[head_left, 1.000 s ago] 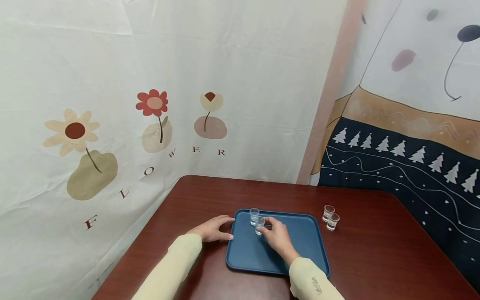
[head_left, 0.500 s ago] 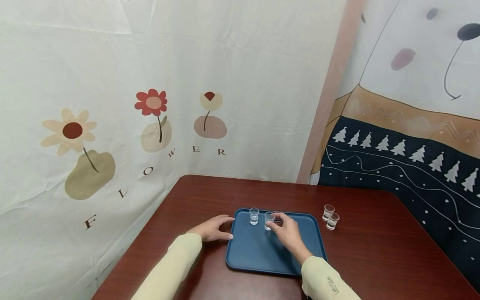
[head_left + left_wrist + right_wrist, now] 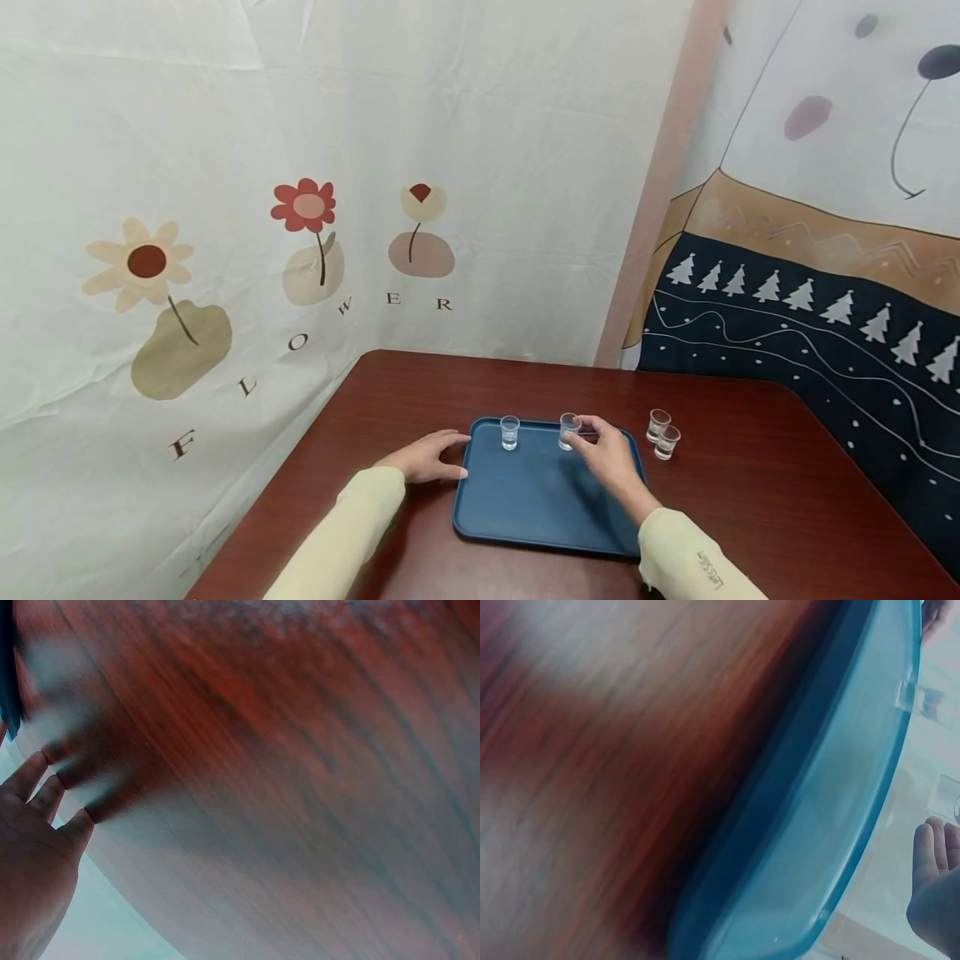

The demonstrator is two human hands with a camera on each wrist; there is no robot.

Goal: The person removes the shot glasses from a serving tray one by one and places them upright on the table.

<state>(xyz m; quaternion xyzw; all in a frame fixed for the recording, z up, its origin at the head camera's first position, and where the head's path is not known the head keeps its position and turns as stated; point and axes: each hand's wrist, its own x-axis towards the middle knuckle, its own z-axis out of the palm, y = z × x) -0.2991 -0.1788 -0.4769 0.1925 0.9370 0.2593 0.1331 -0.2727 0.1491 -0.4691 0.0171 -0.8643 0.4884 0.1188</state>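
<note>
Clear glass [image 3: 568, 425] pinched in our right hand [image 3: 609, 458]
We grip its right side near the blue tray's [image 3: 517, 500] far rim; our left hand [image 3: 424, 457] lies relaxed.

Left hand [image 3: 36, 859]: partly in view, cut off at the left, covering part of the tabletop's curved edge
Fingers [image 3: 47, 796]: three plainly seen, slightly spread, a sliver of another near the tray; contact with the wood cannot be told
Tabletop [image 3: 300, 787]: glossy red-brown wood, dark slanting grain, blurred in places
Dark streaks [image 3: 116, 801]: on the wood, running out from the fingertips
Tray [image 3: 7, 667]: only a narrow dark blue strip, near the fingers
Pale surface [image 3: 105, 915]: past the tabletop's curved edge
</note>
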